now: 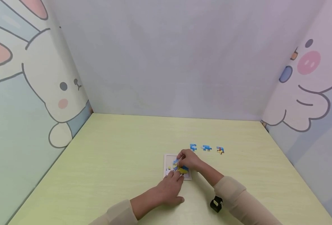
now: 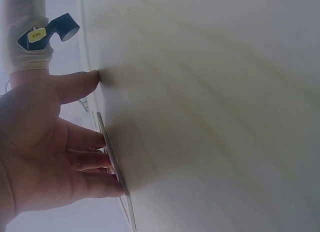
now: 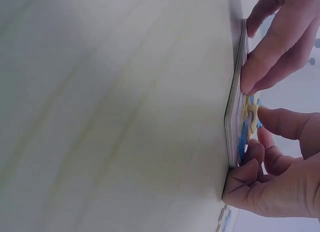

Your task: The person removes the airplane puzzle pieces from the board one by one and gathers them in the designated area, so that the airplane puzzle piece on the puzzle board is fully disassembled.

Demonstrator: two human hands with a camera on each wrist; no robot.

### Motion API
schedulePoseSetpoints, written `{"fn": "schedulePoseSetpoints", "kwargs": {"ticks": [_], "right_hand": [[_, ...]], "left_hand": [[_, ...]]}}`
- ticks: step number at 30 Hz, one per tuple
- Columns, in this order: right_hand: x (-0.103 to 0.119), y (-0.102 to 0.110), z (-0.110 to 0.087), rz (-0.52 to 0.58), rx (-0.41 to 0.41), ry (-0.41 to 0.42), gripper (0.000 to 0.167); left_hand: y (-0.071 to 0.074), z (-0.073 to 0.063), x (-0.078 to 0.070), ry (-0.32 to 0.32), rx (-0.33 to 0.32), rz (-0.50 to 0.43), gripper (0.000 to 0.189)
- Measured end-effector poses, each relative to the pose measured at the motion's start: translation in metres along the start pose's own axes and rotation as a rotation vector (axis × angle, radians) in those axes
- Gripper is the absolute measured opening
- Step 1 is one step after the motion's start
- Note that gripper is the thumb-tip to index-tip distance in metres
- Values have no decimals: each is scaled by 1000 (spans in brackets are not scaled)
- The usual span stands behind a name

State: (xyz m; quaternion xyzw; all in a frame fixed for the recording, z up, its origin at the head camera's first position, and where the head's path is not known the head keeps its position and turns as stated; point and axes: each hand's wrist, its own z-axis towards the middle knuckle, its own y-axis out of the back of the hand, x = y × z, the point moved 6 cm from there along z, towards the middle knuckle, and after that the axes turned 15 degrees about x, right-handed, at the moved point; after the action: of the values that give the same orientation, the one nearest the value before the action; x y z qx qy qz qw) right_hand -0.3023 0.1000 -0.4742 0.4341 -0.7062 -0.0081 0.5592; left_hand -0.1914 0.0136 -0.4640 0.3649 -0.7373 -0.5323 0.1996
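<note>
A small jigsaw tray with a pale border lies on the table, partly filled with blue and yellow pieces. My left hand rests its extended fingertips on the tray's near side, thumb apart on the table. At the tray's right side, my right hand pinches a puzzle piece between thumb and fingers, close over the pieces in the tray. Its lower fingers curl beside the tray edge in the right wrist view. My fingers hide much of the held piece.
Three loose puzzle pieces lie in a row beyond the tray to the right: one blue, one blue and white, one with red and yellow. A black device sits at my right cuff. Printed walls enclose the table.
</note>
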Motion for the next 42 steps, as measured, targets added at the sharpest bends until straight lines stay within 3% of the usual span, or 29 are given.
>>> {"fn": "schedulePoseSetpoints", "kwargs": {"ticks": [15, 28, 42], "right_hand": [[9, 0, -4, -45, -11, -28, 17], [11, 1, -10, 40, 6, 97, 13], [6, -1, -13, 96, 15, 138, 11]], "left_hand": [[1, 0, 1, 13, 15, 3, 72], [1, 0, 1, 17, 23, 1, 72], [-2, 0, 1, 17, 20, 18, 72]]}}
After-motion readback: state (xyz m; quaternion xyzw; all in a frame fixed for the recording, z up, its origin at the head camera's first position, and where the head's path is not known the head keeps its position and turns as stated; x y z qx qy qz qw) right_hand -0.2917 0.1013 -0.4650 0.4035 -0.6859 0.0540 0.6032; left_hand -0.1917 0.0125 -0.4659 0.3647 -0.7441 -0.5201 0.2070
